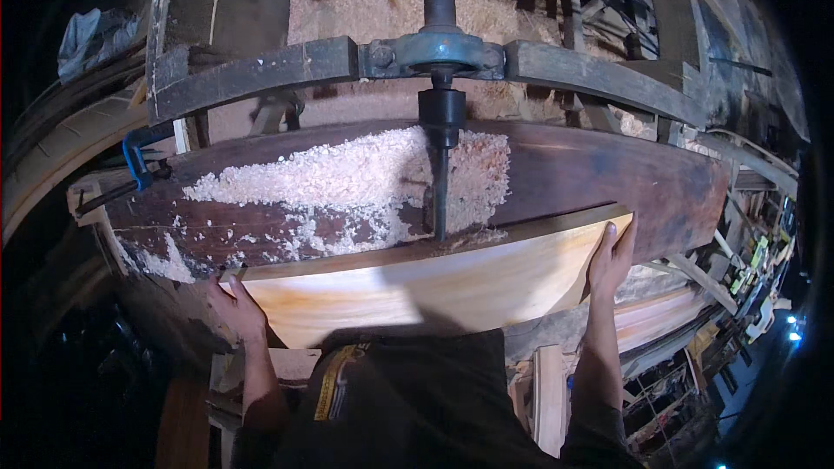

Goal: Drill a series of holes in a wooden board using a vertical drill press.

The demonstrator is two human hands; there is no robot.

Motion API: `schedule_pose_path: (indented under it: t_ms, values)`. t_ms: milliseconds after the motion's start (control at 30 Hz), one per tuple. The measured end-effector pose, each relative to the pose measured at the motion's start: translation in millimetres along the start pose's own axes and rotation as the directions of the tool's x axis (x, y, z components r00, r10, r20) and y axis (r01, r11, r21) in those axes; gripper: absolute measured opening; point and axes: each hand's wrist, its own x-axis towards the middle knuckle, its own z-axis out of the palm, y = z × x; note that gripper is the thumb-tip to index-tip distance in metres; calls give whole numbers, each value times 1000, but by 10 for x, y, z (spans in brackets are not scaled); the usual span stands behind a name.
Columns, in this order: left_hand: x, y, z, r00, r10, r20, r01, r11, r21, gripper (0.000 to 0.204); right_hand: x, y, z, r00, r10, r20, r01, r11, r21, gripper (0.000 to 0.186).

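Observation:
A pale wooden board [347,300] with a darker upper edge lies lengthwise across the near side of a dark wooden worktable [599,174]. At its left end my left hand [241,311] is closed on the corner, the thumb near the top edge. My right hand [611,262] grips the opposite end, fingers wrapped over the side. Pointing toward me, a long drill bit [441,195] in a black chuck [442,111] reaches the board's far edge near its middle. Whether the bit has entered the wood, I cannot tell.
Wood chips [347,175] are heaped left of and around the bit. A blue clamp [136,159] is fixed at the table's left end. Beyond the table, a wooden crossbeam [261,78] carries the blue-green shaft bearing [434,50]. Timber pieces [665,317] lie at the right.

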Motion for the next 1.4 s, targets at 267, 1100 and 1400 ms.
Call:
schedule_pose_path:
  t_ms: [267,1100,1400]
  values:
    - [12,-92,47,1000,9,-1,-9,999,-35,46,79,-174,36,1000,2,11,-3,996,94,59]
    - [167,-169,61,998,-21,58,31,983,-178,54,63,-222,117,997,61,46,-69,980,186,57]
    - [270,-63,83,998,-43,43,48,991,-122,54,312,-413,214,1000,-5,-27,8,993,119,54]
